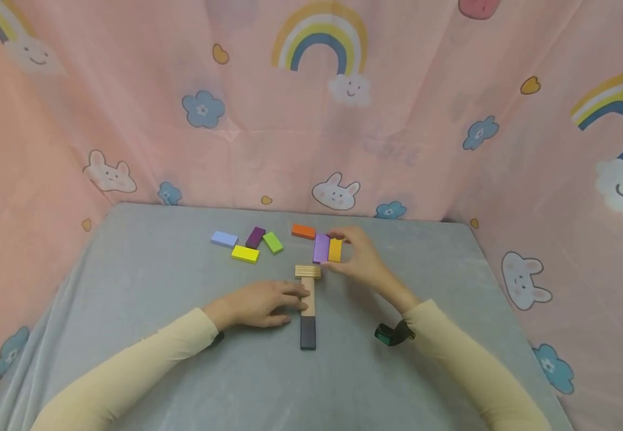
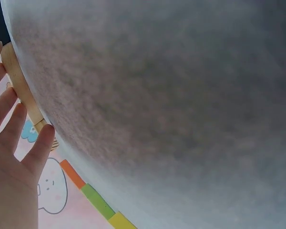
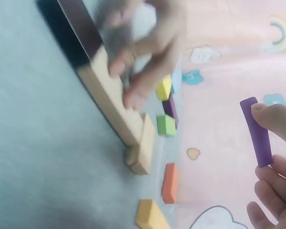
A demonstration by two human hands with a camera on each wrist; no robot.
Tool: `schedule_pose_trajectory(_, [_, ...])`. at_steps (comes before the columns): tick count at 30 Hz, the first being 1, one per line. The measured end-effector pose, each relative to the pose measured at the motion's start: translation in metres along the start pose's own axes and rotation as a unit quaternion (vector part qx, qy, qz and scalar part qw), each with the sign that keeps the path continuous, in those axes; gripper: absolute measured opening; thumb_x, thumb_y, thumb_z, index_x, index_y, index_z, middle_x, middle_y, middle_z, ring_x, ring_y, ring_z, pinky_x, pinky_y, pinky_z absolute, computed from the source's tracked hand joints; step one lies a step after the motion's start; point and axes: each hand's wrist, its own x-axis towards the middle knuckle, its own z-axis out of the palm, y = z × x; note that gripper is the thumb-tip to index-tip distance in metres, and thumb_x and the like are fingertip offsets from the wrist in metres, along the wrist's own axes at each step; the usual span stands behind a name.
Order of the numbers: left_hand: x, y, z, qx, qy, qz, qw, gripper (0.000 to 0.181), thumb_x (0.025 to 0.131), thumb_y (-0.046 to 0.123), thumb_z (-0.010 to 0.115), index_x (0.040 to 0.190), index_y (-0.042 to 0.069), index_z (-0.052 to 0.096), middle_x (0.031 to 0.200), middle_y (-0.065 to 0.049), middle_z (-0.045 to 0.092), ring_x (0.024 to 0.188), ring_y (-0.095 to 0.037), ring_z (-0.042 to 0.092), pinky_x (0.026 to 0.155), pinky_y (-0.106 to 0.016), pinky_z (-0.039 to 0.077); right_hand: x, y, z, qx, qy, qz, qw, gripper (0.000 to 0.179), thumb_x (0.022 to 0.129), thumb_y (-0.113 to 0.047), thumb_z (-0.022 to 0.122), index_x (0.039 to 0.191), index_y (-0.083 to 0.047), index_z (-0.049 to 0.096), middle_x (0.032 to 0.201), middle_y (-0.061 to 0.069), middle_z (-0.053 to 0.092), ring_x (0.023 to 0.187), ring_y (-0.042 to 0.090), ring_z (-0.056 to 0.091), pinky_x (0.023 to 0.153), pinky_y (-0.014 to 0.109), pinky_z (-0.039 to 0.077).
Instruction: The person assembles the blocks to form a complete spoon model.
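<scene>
My right hand (image 1: 362,260) pinches a purple block (image 3: 258,133) by its two ends, between thumb and fingers, lifted above the table in the right wrist view. In the head view this block overlaps the edge of a yellow-orange block (image 1: 335,250). My left hand (image 1: 260,304) lies low with fingers loosely spread, its fingertips at the side and top of a plain wooden block (image 1: 309,309). A black block (image 1: 308,333) continues the row on the near side. At the far end, light wooden blocks (image 1: 307,272) lie crosswise, forming a T.
Behind the row lie an orange block (image 1: 303,231), a green block (image 1: 273,242), a dark purple block (image 1: 255,237), a yellow block (image 1: 245,254) and a light blue block (image 1: 224,239). A grey cloth (image 1: 182,377) covers the table; a pink patterned curtain (image 1: 268,155) hangs behind.
</scene>
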Motion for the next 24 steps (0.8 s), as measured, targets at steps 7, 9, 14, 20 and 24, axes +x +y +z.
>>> schedule_pose_trajectory(7, [0.001, 0.000, 0.001, -0.006, 0.000, -0.005, 1.0000, 0.038, 0.098, 0.032, 0.060, 0.135, 0.030, 0.059, 0.152, 0.007, 0.048, 0.145, -0.015, 0.042, 0.118, -0.038, 0.040, -0.051, -0.002, 0.006, -0.005, 0.014, -0.011, 0.9998, 0.066, 0.074, -0.026, 0.087, 0.131, -0.011, 0.057, 0.129, 0.005, 0.062, 0.120, 0.023, 0.054, 0.100, 0.048, 0.050])
schedule_pose_trajectory(9, [0.002, 0.000, 0.002, -0.003, -0.001, -0.006, 1.0000, 0.037, 0.098, 0.033, 0.060, 0.135, 0.030, 0.059, 0.152, 0.007, 0.048, 0.145, -0.015, 0.042, 0.118, -0.038, 0.040, -0.066, -0.003, 0.012, -0.003, 0.015, -0.024, 0.9996, 0.067, 0.072, -0.025, 0.088, 0.130, -0.010, 0.058, 0.127, 0.004, 0.063, 0.118, 0.022, 0.055, 0.098, 0.049, 0.051])
schedule_pose_trajectory(14, [0.002, 0.001, 0.004, 0.000, 0.000, -0.008, 1.0000, 0.037, 0.098, 0.032, 0.060, 0.135, 0.029, 0.059, 0.152, 0.007, 0.048, 0.145, -0.015, 0.042, 0.118, -0.039, 0.040, -0.101, -0.008, 0.031, 0.013, 0.008, -0.054, 0.9984, 0.066, 0.069, -0.028, 0.090, 0.125, -0.012, 0.060, 0.121, -0.001, 0.065, 0.113, 0.016, 0.058, 0.093, 0.045, 0.054])
schedule_pose_trajectory(20, [0.001, 0.001, 0.002, 0.000, 0.005, -0.006, 1.0000, 0.038, 0.097, 0.030, 0.061, 0.135, 0.027, 0.060, 0.152, 0.006, 0.049, 0.145, -0.016, 0.042, 0.118, -0.039, 0.039, -0.132, -0.012, 0.056, 0.034, -0.007, -0.070, 0.9969, 0.064, 0.068, -0.036, 0.091, 0.122, -0.017, 0.062, 0.119, -0.010, 0.063, 0.111, 0.007, 0.057, 0.093, 0.031, 0.053])
schedule_pose_trajectory(24, [-0.001, 0.001, 0.002, -0.001, 0.010, -0.001, 0.9999, 0.037, 0.097, 0.030, 0.060, 0.135, 0.027, 0.060, 0.151, 0.005, 0.049, 0.145, -0.017, 0.042, 0.118, -0.039, 0.040, -0.145, -0.014, 0.067, 0.064, -0.022, -0.070, 0.9953, 0.062, 0.071, -0.038, 0.089, 0.122, -0.018, 0.061, 0.119, -0.011, 0.061, 0.109, 0.008, 0.057, 0.094, 0.029, 0.053])
